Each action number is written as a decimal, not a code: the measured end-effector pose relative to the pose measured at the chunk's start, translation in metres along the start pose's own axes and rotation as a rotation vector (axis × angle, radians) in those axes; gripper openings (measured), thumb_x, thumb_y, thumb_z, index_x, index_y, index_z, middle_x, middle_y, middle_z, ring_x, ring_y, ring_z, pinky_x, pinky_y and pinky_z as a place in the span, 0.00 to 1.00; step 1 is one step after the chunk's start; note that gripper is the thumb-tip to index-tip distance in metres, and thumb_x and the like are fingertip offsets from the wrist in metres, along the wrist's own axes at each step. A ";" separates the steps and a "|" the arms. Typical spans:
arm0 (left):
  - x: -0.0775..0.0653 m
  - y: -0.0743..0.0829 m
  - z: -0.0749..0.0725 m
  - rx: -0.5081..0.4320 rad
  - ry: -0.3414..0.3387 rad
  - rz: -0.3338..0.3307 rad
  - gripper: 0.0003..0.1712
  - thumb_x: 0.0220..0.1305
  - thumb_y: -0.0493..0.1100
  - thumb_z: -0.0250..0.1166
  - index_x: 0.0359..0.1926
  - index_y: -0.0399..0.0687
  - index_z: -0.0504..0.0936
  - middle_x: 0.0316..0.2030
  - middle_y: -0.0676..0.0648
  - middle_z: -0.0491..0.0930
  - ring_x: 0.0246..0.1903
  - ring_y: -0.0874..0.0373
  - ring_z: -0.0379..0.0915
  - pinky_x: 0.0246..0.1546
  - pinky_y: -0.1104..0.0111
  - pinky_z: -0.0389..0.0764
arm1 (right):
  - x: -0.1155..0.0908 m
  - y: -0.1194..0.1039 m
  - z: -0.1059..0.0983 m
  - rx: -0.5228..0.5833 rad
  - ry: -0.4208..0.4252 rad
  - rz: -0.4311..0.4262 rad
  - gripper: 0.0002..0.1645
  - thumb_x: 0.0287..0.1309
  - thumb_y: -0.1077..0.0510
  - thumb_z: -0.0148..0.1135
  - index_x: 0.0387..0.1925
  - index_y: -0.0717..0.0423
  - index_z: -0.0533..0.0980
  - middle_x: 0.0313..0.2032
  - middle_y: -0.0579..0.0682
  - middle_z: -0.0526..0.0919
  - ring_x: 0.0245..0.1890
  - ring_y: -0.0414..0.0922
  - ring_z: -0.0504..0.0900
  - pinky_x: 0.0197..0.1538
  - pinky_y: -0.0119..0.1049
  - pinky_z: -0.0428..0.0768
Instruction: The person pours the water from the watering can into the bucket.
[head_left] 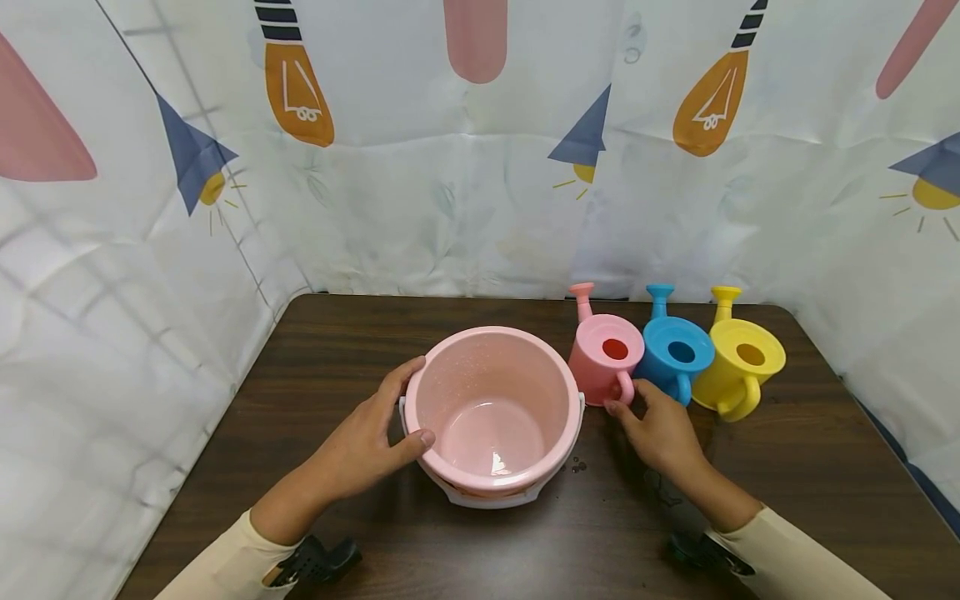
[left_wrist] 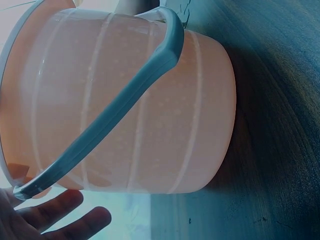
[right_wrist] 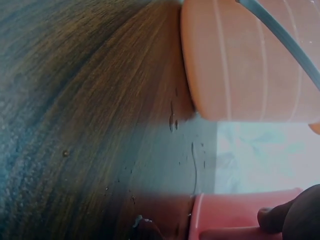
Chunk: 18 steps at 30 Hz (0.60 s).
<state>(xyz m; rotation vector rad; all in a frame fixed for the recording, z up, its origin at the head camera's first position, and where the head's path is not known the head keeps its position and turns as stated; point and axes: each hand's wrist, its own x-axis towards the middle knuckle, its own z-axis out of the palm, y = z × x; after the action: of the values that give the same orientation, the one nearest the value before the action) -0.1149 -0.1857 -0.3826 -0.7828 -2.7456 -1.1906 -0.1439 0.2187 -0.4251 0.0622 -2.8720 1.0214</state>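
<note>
A pink bucket (head_left: pixel 495 483) stands upright on the table, with droplets on its inner wall and a bright reflection at the bottom. Its pale handle (left_wrist: pixel 115 110) hangs down along the outside. My left hand (head_left: pixel 367 446) rests against the bucket's left rim, fingers spread and thumb lying over the edge; two straight fingers (left_wrist: pixel 82 222) show beside the rim in the left wrist view. To the bucket's right, my right hand (head_left: pixel 663 429) pinches the handle of a pink watering can (head_left: pixel 592 371). That can stands upright, spout toward the wall.
A blue watering can (head_left: pixel 675 358) and a yellow watering can (head_left: pixel 720 367) stand close beside the pink one in a row. Small water drops (head_left: pixel 577 465) dot the dark wooden table (head_left: pixel 337 333). A printed cloth (head_left: pixel 465 208) hangs behind the table.
</note>
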 end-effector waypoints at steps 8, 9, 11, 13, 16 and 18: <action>0.000 0.001 0.000 0.001 0.002 0.004 0.50 0.65 0.56 0.67 0.80 0.58 0.50 0.68 0.44 0.70 0.65 0.48 0.68 0.58 0.42 0.70 | -0.002 0.002 0.001 -0.014 0.036 0.012 0.23 0.67 0.54 0.67 0.56 0.66 0.75 0.28 0.52 0.79 0.24 0.47 0.73 0.26 0.39 0.74; 0.000 0.001 0.000 0.003 0.002 0.004 0.50 0.65 0.56 0.67 0.80 0.58 0.50 0.68 0.44 0.70 0.65 0.48 0.69 0.58 0.42 0.70 | -0.002 0.002 0.001 -0.016 0.041 0.014 0.23 0.68 0.55 0.67 0.56 0.66 0.75 0.28 0.52 0.79 0.24 0.47 0.73 0.26 0.39 0.73; 0.000 0.001 0.000 0.004 0.001 0.005 0.50 0.65 0.56 0.67 0.80 0.58 0.50 0.68 0.43 0.70 0.65 0.48 0.69 0.58 0.42 0.70 | -0.002 0.003 0.002 -0.017 0.052 0.015 0.22 0.68 0.55 0.67 0.55 0.66 0.75 0.28 0.53 0.79 0.23 0.47 0.74 0.25 0.38 0.74; 0.000 0.001 0.000 0.007 0.000 0.005 0.50 0.65 0.56 0.67 0.80 0.58 0.50 0.68 0.43 0.70 0.64 0.49 0.69 0.58 0.42 0.71 | -0.002 0.003 0.003 -0.015 0.064 0.014 0.22 0.68 0.55 0.66 0.55 0.66 0.75 0.29 0.53 0.80 0.23 0.47 0.74 0.24 0.38 0.74; 0.000 0.001 0.000 0.011 0.001 0.006 0.50 0.65 0.56 0.67 0.80 0.58 0.50 0.68 0.43 0.70 0.64 0.49 0.69 0.58 0.42 0.71 | -0.002 0.004 0.003 -0.017 0.083 0.009 0.21 0.69 0.56 0.65 0.55 0.66 0.74 0.33 0.57 0.83 0.24 0.47 0.75 0.24 0.38 0.75; 0.000 0.002 0.000 0.013 0.002 0.006 0.50 0.65 0.56 0.67 0.80 0.59 0.50 0.68 0.43 0.70 0.64 0.49 0.69 0.58 0.42 0.71 | -0.002 0.004 0.002 -0.028 0.093 0.006 0.21 0.70 0.56 0.65 0.56 0.66 0.74 0.38 0.60 0.85 0.26 0.49 0.76 0.26 0.38 0.76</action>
<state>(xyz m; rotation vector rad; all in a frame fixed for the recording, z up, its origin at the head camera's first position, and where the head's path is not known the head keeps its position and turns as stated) -0.1141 -0.1852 -0.3814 -0.7867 -2.7447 -1.1700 -0.1419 0.2205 -0.4289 0.0043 -2.8031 0.9581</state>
